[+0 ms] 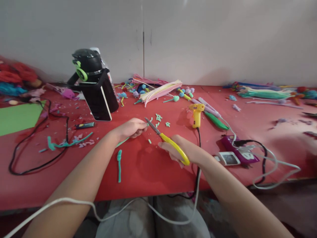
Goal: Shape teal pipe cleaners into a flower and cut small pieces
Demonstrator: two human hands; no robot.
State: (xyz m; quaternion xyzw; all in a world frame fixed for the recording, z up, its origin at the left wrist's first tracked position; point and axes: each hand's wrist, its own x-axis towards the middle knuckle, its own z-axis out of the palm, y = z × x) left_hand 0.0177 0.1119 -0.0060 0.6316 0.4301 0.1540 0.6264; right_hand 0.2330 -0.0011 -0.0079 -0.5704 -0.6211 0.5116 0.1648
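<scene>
My right hand (177, 148) is closed around the yellow handles of a pair of scissors (170, 142). Their blades point up and left, and the tips reach the fingers of my left hand (133, 128). That hand pinches a green pipe cleaner (123, 142), whose tail sticks out below the palm. Short cut green pieces (158, 117) lie scattered just beyond the blades. Nearer me, a teal pipe cleaner with a wound end (119, 165) rests on the red table (148, 178). Whether the blades touch the pipe cleaner, I cannot tell.
A yellow glue gun (196, 115) stands right of the scissors, its black cord running to the front edge. Behind lie pink pipe cleaners (160, 91). A phone (99, 104) leans on a black flask (88, 62). At right sits a purple power strip (239, 150). A white cable (173, 222) crosses my lap.
</scene>
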